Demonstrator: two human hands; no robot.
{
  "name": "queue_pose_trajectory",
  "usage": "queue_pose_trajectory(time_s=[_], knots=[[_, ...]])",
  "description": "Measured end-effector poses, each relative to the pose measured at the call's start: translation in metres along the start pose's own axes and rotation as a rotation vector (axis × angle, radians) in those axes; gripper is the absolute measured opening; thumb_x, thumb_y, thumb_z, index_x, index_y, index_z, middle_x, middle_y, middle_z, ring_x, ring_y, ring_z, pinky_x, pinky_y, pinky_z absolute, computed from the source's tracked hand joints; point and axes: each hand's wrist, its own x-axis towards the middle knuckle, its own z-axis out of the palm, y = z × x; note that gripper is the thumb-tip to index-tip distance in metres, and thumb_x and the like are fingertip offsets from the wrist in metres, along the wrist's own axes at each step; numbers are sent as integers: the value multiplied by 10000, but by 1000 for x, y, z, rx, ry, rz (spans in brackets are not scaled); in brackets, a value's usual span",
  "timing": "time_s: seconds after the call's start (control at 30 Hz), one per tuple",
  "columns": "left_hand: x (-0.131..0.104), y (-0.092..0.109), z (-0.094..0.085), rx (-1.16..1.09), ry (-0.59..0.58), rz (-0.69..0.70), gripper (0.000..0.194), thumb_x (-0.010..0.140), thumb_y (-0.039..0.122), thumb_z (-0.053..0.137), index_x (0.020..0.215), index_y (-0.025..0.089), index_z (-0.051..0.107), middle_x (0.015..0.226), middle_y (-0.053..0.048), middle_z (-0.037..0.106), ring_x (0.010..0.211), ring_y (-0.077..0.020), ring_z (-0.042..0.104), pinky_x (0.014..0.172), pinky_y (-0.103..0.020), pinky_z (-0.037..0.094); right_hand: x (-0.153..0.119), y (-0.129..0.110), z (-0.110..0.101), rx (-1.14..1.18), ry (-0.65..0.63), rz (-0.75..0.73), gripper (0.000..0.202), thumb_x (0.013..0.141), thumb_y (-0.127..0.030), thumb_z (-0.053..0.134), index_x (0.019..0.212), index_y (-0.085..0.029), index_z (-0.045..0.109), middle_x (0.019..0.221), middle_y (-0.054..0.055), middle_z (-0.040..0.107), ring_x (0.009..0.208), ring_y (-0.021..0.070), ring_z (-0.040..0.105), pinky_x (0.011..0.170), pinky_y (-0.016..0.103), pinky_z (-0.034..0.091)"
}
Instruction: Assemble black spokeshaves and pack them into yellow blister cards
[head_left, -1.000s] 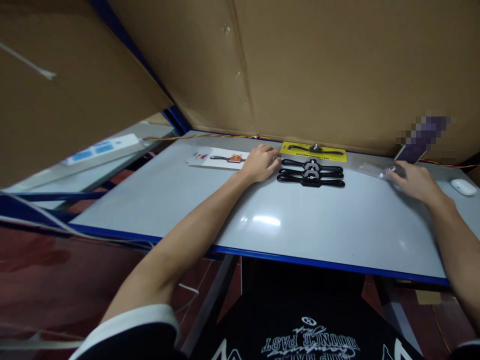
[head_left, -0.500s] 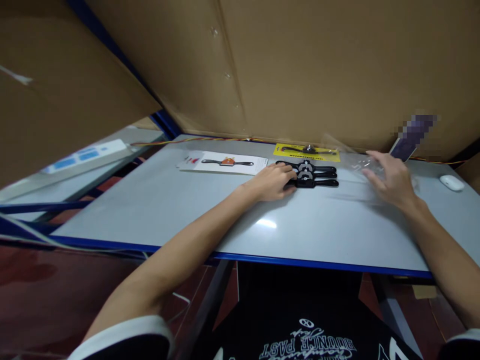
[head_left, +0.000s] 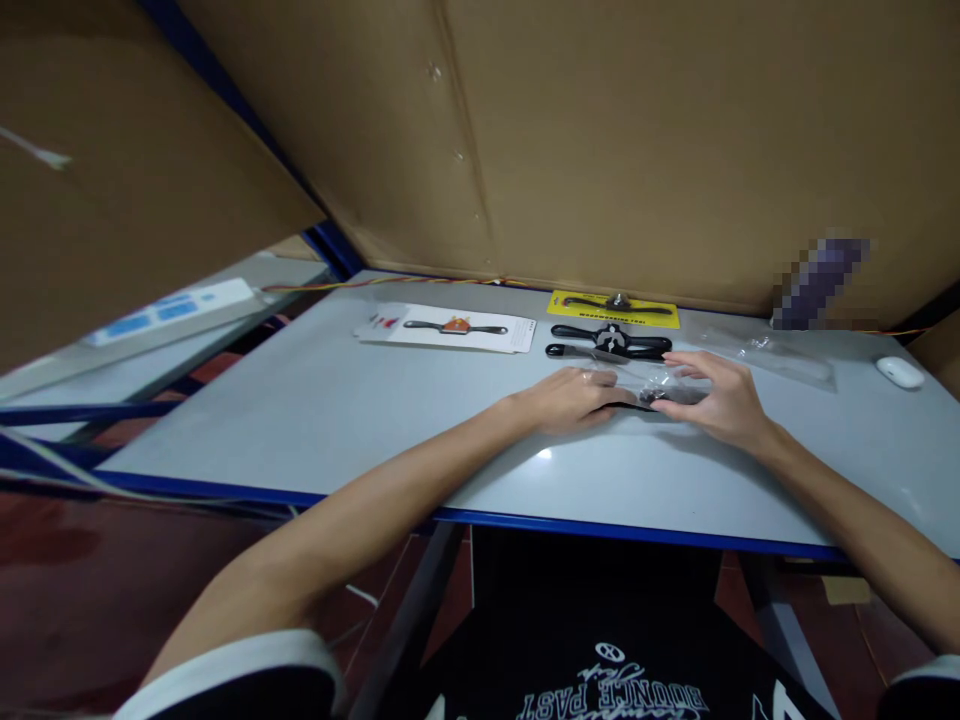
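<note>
In the head view my left hand (head_left: 576, 400) is closed on a black spokeshave (head_left: 636, 405), low over the tabletop. Much of that tool is hidden by my fingers and by a clear plastic shell (head_left: 660, 380). My right hand (head_left: 726, 400) grips the shell between thumb and fingers, close against the spokeshave. Whether the tool sits inside the shell I cannot tell. Just beyond my hands lie more black spokeshaves (head_left: 613, 337), side by side, the nearer one partly covered by the plastic.
A white printed card (head_left: 450, 328) lies left of the tools, and a yellow card with a spokeshave picture or tool (head_left: 615, 308) lies behind them. Another clear plastic shell (head_left: 784, 360) and a white oval case (head_left: 900, 372) are at the right. Cardboard (head_left: 600, 140) walls the back.
My left hand has drawn one spokeshave nearer to me, away from the others. My right hand has come left with a clear shell to meet it.
</note>
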Motion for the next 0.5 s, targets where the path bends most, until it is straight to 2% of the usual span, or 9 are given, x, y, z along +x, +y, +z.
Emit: queue_pose_trajectory(time_s=[0.1,0.23,0.3,0.37,0.43,0.5], knots=[[-1,-3,1,16,29,-27,367,1085,307,448,1318,242,723,1034,-91,742,813,-205,699,681,-331,512,-1,2,-7,-39,-100,-4,685,835,-491,778,1469,-266,646,1345,108,771,1042,329,788,951,537,639],[-2,-12,3,49,142,-113,423,1127,384,393,1138,179,763,981,-103,765,858,-226,734,709,-334,536,0,6,-14,-137,-284,-38,781,904,-444,723,1628,-274,487,1499,124,683,1287,369,704,1047,550,602],[-3,-15,5,44,216,-149,434,1132,398,393,1116,176,764,963,-98,782,885,-229,753,722,-331,552,1,9,-14,-190,-284,-31,734,960,-365,647,1659,-278,439,1481,128,691,1281,362,705,1031,547,606],[-3,-16,8,9,283,-160,411,1128,406,418,1106,188,766,963,-83,801,918,-222,768,751,-324,571,2,11,-11,-246,-232,-34,673,992,-296,580,1652,-287,449,1420,126,722,1223,355,726,994,547,613],[-3,-15,10,-56,348,-156,383,1120,423,457,1088,205,770,972,-67,817,937,-210,777,791,-321,589,2,11,-7,-300,-177,-44,621,1007,-285,560,1624,-284,491,1346,124,756,1156,358,743,959,545,613],[-1,-10,12,-128,433,-169,373,1106,461,500,1047,216,775,939,-55,820,863,-188,772,777,-313,597,1,10,-4,-349,-144,-41,577,1016,-298,557,1592,-263,536,1250,126,796,1072,362,762,900,529,616]])
